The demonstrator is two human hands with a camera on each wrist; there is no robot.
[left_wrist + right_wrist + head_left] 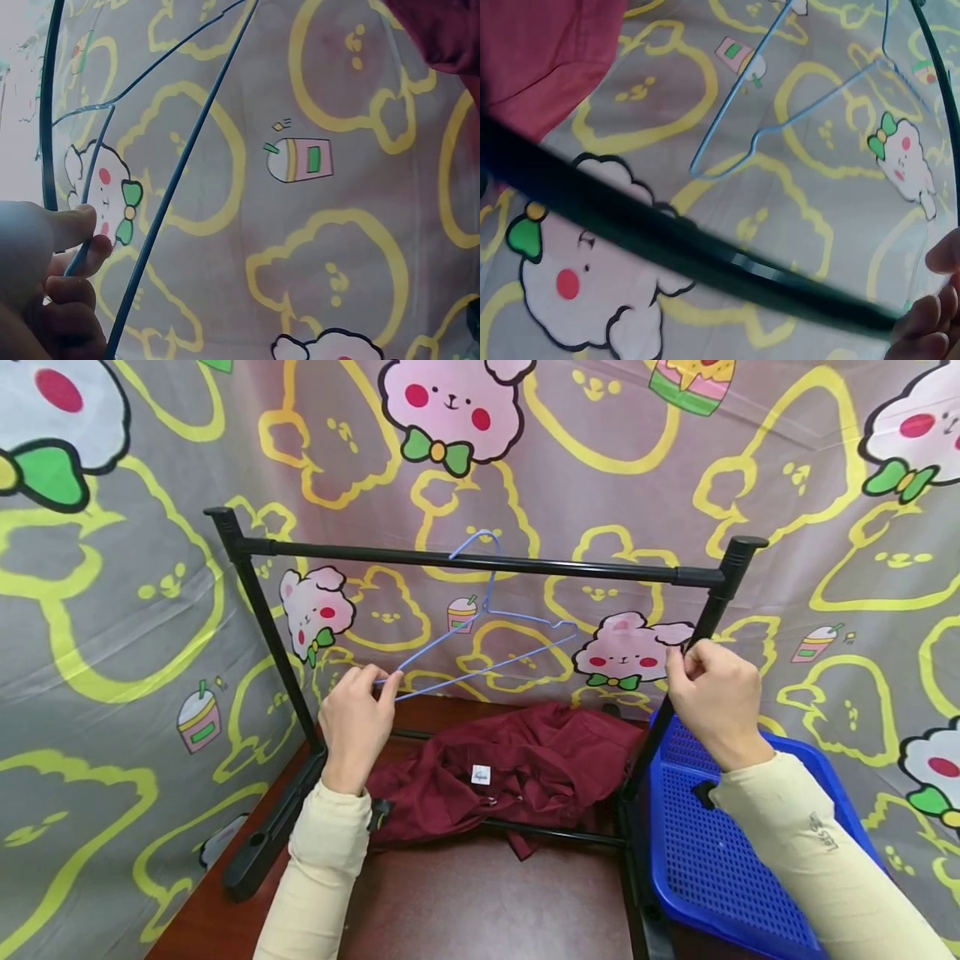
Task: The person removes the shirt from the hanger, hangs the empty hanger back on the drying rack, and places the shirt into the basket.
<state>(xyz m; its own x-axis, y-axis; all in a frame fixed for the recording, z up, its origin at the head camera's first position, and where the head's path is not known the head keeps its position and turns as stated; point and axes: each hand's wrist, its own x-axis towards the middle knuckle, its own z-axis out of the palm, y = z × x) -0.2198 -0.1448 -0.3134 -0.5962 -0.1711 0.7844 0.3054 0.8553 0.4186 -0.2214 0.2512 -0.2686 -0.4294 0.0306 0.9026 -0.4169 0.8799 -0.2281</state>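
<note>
A thin blue clothes hanger has its hook over the top rail of a black garment rack. My left hand pinches the hanger's left corner between thumb and fingers, as the left wrist view also shows. Raised in front of the rack's right upright, my right hand has its fingers curled, with nothing visible in them. In the right wrist view the hanger's right corner lies well apart from that hand. Below the hanger, a crumpled maroon garment with a white label lies across the rack's lower bars.
On the right stands a blue perforated plastic basket, just beyond the rack's right side. A brown table carries the rack. Cartoon-printed grey cloth hangs behind and to both sides.
</note>
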